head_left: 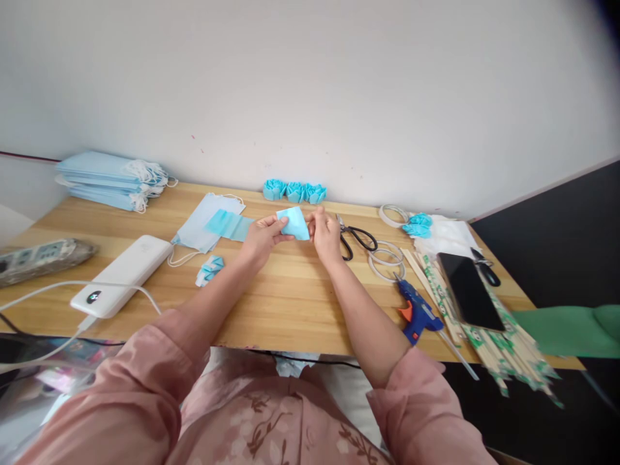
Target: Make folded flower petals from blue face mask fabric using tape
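Both hands pinching the blue mask piece [293,223] just above tabletop [290,303], left hand [261,237] + right hand [325,234] on opposite edges; risk: fold slips/creases crooked w/ uneven pinch, thin fabric.

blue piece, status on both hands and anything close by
Left hand and right hand both pinching the folded blue piece above the table. Scissors just right of the right hand, blue strip left; neither touching.
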The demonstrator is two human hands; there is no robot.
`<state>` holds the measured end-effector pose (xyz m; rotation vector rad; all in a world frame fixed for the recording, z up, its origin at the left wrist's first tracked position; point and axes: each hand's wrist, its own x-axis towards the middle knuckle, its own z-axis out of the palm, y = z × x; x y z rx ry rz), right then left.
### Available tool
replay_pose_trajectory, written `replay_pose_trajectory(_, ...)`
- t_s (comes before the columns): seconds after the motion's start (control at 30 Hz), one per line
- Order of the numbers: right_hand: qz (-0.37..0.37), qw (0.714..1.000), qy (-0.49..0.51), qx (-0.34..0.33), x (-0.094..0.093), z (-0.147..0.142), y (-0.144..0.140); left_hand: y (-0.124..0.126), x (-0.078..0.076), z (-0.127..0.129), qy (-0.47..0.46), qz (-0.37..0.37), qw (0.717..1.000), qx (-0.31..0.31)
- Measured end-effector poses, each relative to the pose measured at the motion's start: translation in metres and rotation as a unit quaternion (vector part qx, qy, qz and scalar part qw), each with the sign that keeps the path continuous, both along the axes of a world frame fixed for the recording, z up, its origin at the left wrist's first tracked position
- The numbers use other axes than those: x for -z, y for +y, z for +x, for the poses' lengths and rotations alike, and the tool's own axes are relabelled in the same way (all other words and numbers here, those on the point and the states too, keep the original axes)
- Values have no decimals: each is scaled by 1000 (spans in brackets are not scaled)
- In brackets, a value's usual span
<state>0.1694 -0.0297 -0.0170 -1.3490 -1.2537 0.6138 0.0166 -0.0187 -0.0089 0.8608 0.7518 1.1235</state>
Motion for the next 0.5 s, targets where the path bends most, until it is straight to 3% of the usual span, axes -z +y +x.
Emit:
replay_pose_trajectory(0.13,-32,995,63,-76,0,3,0,3,-1,-2,-5,8,1000,-24)
replay_pose_trajectory(0.27,6,994,-15,-111,-2,0,-2,3,-2,-2,4,30,999,-25)
replay_pose_trajectory(0.5,20,991,-111,-68,-3,-2,-2,2,0,1,12,63,998,-25)
